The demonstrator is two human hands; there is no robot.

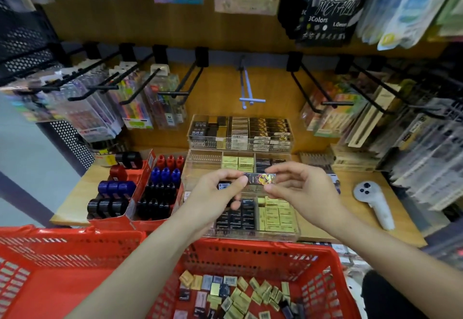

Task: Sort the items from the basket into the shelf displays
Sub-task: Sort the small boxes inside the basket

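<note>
We noted our left hand (220, 188) pinching the left end of a small black box (260, 179), thumb and forefinger closed on it, with a second small dark item (224, 185) tucked under the curled lower fingers. What that second item was, we could not tell.

The black box, printed with an orange-gold figure, hung in the air between both hands, above the clear acrylic tray (253, 237) of erasers on the shelf (350, 208). Its long axis ran level, left to right across the view, printed face turned up toward the camera. Which end was its top we could not read.

We judged it light and stiff, a cardboard or plastic-wrapped sleeve, likely slick if wrapped. The short ends looked like the sound places to hold it, as the hands did; the broad faces would serve for sliding it into a slot.

Our right hand (300, 188) pinched the right end, thumb below and forefinger above, the other fingers loosely spread and holding nothing.

Matching gold-and-black boxes (270, 130) sat in the upper acrylic display, long axes also crosswise, so we judged little turning was needed.

Below, the red basket (325, 258) held many more small erasers (240, 296), loose and jumbled. A white controller (375, 201) lay on the shelf to the right, well apart.
</note>
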